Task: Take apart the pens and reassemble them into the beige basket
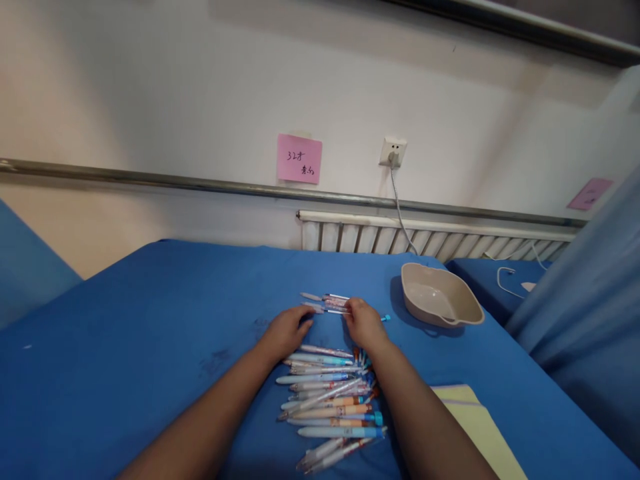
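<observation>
Both my hands reach forward over a blue-covered table (125,347). My right hand (364,323) is closed in a pinch on a thin pen (333,310) lying crosswise, its blue tip poking out to the right. My left hand (286,331) is curled, its fingertips at the pen's left end. Two or three more thin pens (325,297) lie just beyond the fingers. Between my forearms sits a pile of several pens (333,400) in blue, orange and white, laid roughly parallel.
A beige shallow dish (440,297) stands to the right of my hands. A yellow pad (475,420) lies at the near right. Behind the table are a radiator (435,239), a wall socket with a cable (393,153) and a pink note (299,159).
</observation>
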### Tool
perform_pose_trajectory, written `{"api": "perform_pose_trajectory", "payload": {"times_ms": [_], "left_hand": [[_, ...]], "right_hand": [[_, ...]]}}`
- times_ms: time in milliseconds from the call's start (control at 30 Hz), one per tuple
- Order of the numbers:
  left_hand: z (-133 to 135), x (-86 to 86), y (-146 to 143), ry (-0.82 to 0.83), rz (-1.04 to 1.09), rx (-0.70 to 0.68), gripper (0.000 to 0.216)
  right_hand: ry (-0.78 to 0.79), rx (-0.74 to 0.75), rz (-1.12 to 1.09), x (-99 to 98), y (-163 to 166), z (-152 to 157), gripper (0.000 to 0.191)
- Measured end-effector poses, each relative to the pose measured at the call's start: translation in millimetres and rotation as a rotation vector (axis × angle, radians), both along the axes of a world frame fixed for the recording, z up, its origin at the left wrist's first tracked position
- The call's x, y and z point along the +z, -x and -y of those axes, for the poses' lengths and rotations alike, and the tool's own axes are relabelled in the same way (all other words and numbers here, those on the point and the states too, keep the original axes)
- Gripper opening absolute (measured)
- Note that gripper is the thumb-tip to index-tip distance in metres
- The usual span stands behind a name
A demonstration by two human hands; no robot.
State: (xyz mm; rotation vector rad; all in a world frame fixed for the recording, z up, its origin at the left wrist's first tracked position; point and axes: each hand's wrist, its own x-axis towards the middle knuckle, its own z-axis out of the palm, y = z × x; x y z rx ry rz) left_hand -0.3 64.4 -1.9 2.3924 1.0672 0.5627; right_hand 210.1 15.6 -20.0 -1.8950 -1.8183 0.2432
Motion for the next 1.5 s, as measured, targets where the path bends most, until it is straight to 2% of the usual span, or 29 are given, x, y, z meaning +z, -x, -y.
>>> {"api": "perform_pose_trajectory", "payload": {"times_ms": [67,167,300,433,533,633,700,867,1000,1100,1167,1267,1367,1433,1500], "left_hand": [[1.8,5.4,0.6,0.080,-0.037,-0.016,0.022],[6.5,12.5,1.4,0.190,-0.122,-0.120,0.021],[12.3,16.9,1.2,0.135,-0.189,-0.227,0.018],[13.1,18.6,0.0,0.138,-0.191,-0.222,0.016],[11.8,18.0,-1.6,0.156,-0.146,-0.146,0.019],[9.8,13.7,-3.3,0.137,-0.044,-0.097,0.020],[7.8,10.2,-3.5,0.127,0.034,-0.097,0.019],[3.3,8.6,-0.5,0.143,0.085,-0.056,0.018],[2.9,11.2,0.3,0.207,0.033,-0.045,0.037],[3.1,9.6,-0.8,0.152,0.148,0.001,0.032],[3.1,8.0,-1.5,0.141,0.220,-0.003,0.040],[3.3,7.4,-1.8,0.222,0.203,0.019,0.034],[3.7,8.1,-1.6,0.178,0.237,0.073,0.038],[4.0,8.2,-1.5,0.135,0.255,0.036,0.050],[4.0,8.2,-1.4,0.167,0.223,0.000,0.046]], "right_hand": [[-0.035,0.009,-0.048,-0.9,-1.7,-0.3,0.015],[-0.058,0.020,-0.192,-6.7,-2.4,-3.2,0.010],[0.043,0.124,-0.593,-19.0,3.6,-8.3,0.008],[0.105,0.245,-0.808,-20.0,12.2,-7.0,0.012],[0.159,0.346,-0.886,-13.5,15.0,-3.4,0.019],[0.265,0.380,-0.918,-10.2,15.3,-2.1,0.027],[0.282,0.363,-0.921,-10.9,14.3,-3.0,0.030],[0.191,0.325,-0.924,-12.6,9.3,-5.1,0.027],[0.075,0.337,-0.884,-11.2,6.6,-4.6,0.020],[0.081,0.333,-0.893,-11.1,6.5,-4.8,0.021],[0.087,0.336,-0.902,-11.1,6.7,-5.2,0.022],[0.072,0.349,-0.914,-10.8,6.8,-5.4,0.022],[0.068,0.348,-0.908,-11.0,6.0,-5.5,0.019],[0.079,0.342,-0.891,-11.7,5.2,-5.5,0.018],[0.077,0.335,-0.875,-12.3,4.2,-5.7,0.019]]}}
